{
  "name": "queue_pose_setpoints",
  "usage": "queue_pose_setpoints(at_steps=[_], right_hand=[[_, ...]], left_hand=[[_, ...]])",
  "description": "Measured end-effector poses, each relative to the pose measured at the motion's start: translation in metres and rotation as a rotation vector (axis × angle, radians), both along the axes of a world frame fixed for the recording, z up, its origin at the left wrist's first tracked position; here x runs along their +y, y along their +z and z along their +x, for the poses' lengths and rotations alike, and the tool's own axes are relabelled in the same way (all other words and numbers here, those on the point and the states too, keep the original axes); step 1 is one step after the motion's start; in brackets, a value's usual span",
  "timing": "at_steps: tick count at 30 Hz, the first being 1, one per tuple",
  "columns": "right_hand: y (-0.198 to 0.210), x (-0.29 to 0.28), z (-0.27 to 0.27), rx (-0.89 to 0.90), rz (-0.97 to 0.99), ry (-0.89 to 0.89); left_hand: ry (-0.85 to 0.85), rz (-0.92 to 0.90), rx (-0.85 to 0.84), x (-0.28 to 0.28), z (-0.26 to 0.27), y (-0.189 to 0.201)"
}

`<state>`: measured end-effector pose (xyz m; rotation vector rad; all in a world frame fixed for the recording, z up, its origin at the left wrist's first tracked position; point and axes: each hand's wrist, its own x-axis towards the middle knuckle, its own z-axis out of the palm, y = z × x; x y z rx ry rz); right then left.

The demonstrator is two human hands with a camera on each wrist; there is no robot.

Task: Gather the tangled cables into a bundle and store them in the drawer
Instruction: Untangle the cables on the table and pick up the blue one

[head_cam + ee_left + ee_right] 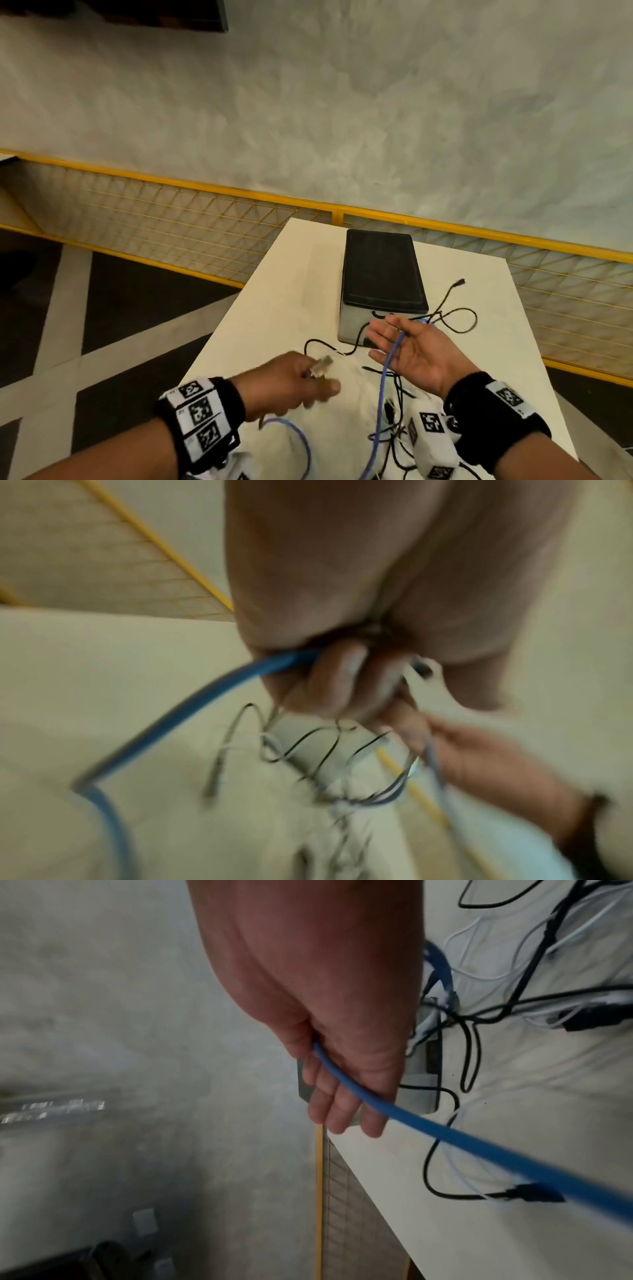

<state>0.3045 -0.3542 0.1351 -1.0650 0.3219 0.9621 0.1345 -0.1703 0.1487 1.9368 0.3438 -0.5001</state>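
Note:
A blue cable runs between both hands above the white table. My left hand grips one end of it near its clear plug; in the blurred left wrist view the fingers curl round the blue cable. My right hand is held palm up with straight fingers, and the blue cable lies across those fingers. Thin black cables and white ones lie tangled on the table. A small grey drawer unit with a black top stands behind the right hand.
The table is narrow, with its left edge close to my left hand and bare floor below. A yellow mesh fence runs behind the table. A black plug lies to the right of the drawer unit.

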Motion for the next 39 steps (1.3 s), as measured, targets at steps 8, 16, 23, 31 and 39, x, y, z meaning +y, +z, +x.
queue_pose_setpoints(at_steps=[8, 16, 23, 31, 39], right_hand=[[0.008, 0.013, -0.028, -0.072, 0.066, 0.156], [0.005, 0.007, -0.021, 0.01, -0.064, 0.07], [-0.009, 0.026, -0.024, 0.019, -0.141, -0.003], [-0.009, 0.029, -0.022, 0.008, -0.125, -0.089], [-0.005, 0.024, -0.041, -0.046, -0.039, 0.003]], left_hand=[[0.232, -0.057, -0.354, -0.058, 0.069, -0.002], [0.191, -0.174, -0.307, -0.067, 0.05, -0.015], [-0.005, -0.055, -0.135, -0.037, 0.005, -0.003], [-0.171, 0.063, 0.017, -0.009, -0.011, -0.001], [0.359, -0.071, -0.308, -0.043, 0.069, -0.007]])
